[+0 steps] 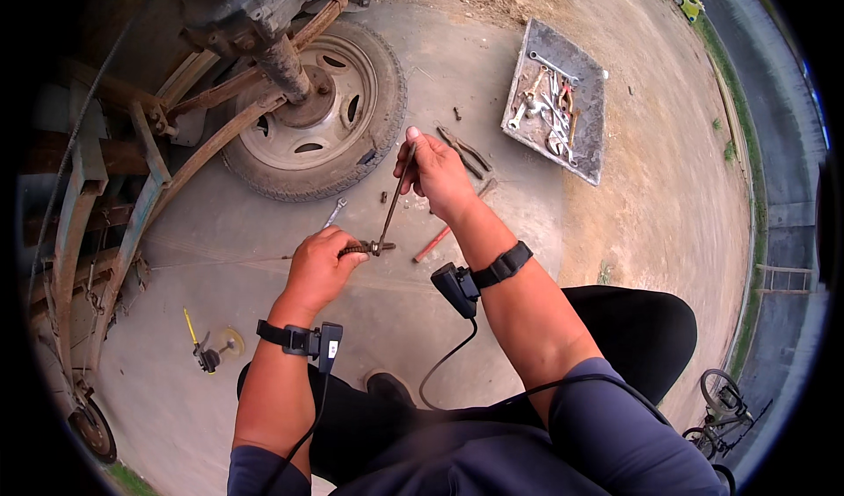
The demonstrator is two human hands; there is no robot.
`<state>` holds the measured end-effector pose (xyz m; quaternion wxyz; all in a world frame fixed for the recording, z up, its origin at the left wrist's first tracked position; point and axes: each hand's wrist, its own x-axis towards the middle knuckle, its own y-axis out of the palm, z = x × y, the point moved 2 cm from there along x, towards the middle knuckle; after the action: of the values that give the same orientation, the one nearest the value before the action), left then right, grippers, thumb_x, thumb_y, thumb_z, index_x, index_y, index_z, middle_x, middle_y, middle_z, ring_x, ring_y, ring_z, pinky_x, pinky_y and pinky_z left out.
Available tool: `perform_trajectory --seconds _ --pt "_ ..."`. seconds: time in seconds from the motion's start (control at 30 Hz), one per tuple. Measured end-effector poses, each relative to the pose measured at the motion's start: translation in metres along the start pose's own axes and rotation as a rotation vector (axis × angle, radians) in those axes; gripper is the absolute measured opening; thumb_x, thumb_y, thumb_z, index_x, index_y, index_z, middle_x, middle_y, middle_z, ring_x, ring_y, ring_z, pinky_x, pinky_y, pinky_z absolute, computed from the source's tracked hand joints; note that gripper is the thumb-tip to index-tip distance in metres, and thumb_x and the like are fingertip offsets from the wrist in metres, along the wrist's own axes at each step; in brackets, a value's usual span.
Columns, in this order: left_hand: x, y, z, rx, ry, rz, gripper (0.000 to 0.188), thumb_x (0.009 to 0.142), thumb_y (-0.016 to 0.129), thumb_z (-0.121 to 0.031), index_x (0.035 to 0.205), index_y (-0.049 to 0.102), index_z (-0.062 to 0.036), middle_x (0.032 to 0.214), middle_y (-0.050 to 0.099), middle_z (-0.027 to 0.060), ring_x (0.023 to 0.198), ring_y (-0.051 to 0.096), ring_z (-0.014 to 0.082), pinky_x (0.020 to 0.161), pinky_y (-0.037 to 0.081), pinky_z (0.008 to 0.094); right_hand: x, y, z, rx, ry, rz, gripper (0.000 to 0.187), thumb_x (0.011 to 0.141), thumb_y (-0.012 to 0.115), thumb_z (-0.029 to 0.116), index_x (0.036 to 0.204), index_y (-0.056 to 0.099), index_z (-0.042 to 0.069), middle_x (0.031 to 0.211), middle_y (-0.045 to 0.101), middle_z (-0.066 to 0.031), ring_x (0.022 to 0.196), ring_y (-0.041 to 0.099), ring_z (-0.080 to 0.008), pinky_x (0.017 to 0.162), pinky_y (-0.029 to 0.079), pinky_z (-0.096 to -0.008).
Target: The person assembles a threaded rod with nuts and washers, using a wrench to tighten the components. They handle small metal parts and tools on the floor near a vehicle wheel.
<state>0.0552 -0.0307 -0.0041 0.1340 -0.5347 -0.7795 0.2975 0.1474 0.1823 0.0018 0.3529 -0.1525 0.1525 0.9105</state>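
My left hand [318,272] is closed around a short dark ridged rod [353,250], which sticks out to the right past my thumb and fingertips. A small nut-like piece [376,247] sits near the rod's free end. In my right hand [437,175], raised higher and to the right, is a long thin rusty bar [393,206]. Its lower end meets the rod at the nut-like piece; whether it has a wrench head there is too small to tell. Pliers [468,155] lie just right of my right hand, and a red-handled hammer [432,243] rests below it.
A vehicle wheel [380,65] and rusty frame bars [132,144] stand at the upper left. The metal tray [591,135] holds several wrenches. On the concrete lie a wrench [335,212], small bolts [457,113] and a black-and-yellow tool [208,356]. A bicycle [723,415] is far right.
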Motion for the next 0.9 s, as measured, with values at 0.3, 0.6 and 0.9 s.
perform_trajectory --seconds 0.3,0.6,0.9 --pt "0.002 0.024 0.014 0.139 -0.094 0.227 0.024 0.081 0.075 -0.021 0.098 0.068 -0.0052 0.099 0.066 0.0125 0.091 0.063 0.0338 0.080 0.051 0.0427 -0.010 -0.053 -0.033 0.060 0.059 -0.256 0.046 0.100 0.052 0.054 0.085 0.058 0.011 0.065 0.057 -0.0008 0.055 0.050 -0.0089 0.047 0.034 -0.0231" --pt "0.008 0.037 0.020 0.243 -0.187 0.178 0.037 0.082 0.075 -0.016 0.115 0.064 -0.0046 0.113 0.066 0.0148 0.105 0.064 0.0333 0.090 0.052 0.0413 -0.028 -0.137 -0.172 -0.485 0.247 -0.477 0.043 0.099 0.056 0.042 0.089 0.066 0.001 0.070 0.062 -0.0052 0.056 0.058 -0.0158 0.054 0.048 -0.0313" --pt "0.015 0.036 0.021 0.195 -0.305 0.027 0.038 0.085 0.073 -0.020 0.118 0.063 -0.0045 0.116 0.066 0.0150 0.108 0.064 0.0308 0.092 0.051 0.0397 -0.044 -0.148 -0.168 -0.862 0.355 -0.414 0.048 0.096 0.053 0.045 0.099 0.069 -0.001 0.093 0.071 -0.0225 0.092 0.069 -0.0362 0.083 0.052 -0.0446"
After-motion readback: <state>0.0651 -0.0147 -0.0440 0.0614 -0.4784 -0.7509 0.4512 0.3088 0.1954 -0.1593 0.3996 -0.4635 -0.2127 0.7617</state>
